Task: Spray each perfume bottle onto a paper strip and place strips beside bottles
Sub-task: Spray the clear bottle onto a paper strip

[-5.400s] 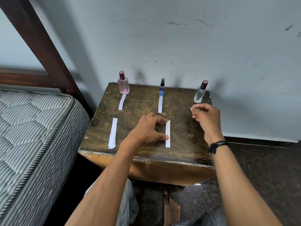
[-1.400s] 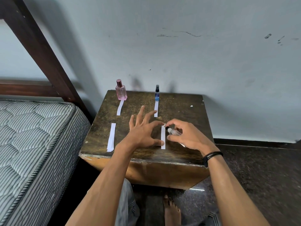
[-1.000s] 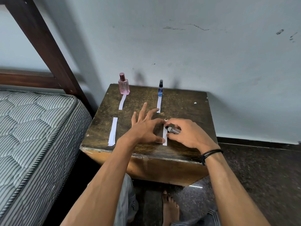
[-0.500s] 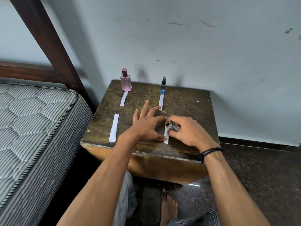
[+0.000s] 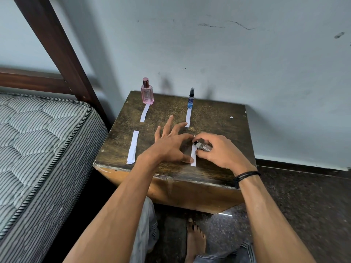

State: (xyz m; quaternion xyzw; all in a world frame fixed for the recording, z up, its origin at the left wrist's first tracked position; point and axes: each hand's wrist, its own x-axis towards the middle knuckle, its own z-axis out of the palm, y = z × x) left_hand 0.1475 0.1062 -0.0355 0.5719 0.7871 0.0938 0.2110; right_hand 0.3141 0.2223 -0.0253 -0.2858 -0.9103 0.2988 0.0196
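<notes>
Left hand (image 5: 169, 147), fingers spread, is pinning a paper strip (image 5: 193, 158) at six o'clock; right hand (image 5: 218, 150) is gripping a clear bottle (image 5: 203, 147) over it.
Pink bottle (image 5: 146, 93) is standing at eleven o'clock, blue bottle (image 5: 190, 100) at twelve; labels unreadable.

Both forearms rise from the bottom of the frame toward its centre. The left hand (image 5: 169, 147) lies palm down, fingers spread and nearly straight, its thumb tip pressing a paper strip (image 5: 193, 155). Just right of it, the right hand (image 5: 220, 150) curls its fingers round a small spray bottle (image 5: 204, 147). A bare foot (image 5: 195, 238) shows at bottom centre.
</notes>
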